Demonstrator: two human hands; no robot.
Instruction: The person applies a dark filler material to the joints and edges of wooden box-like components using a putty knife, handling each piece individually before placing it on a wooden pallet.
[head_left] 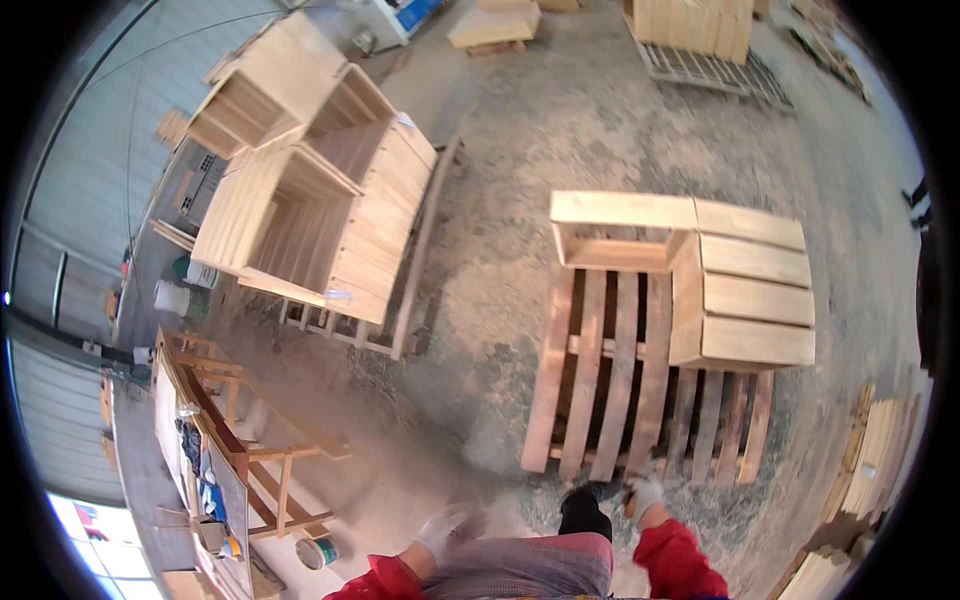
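Observation:
My left hand point(440, 530), in a pale glove, hangs low beside my knee over the floor; its fingers are smeared by motion. On the other side my right hand point(643, 495), in a white glove with darker fingers, is near the front edge of a wooden pallet point(605, 400). Whether it touches the slats or holds anything cannot be made out. A slatted wooden crate point(757, 285) stands on the pallet's right part, and a second, open wooden crate point(625, 208) lies along its far side. Red sleeves cover both my forearms.
At the left, several large wooden crates point(380, 235) are stacked on another pallet point(400, 330). Nearer are a wooden workbench point(285, 490) and a bucket point(316, 553). Stacked boards point(868, 470) lie at the right. A loaded pallet point(710, 75) stands far back.

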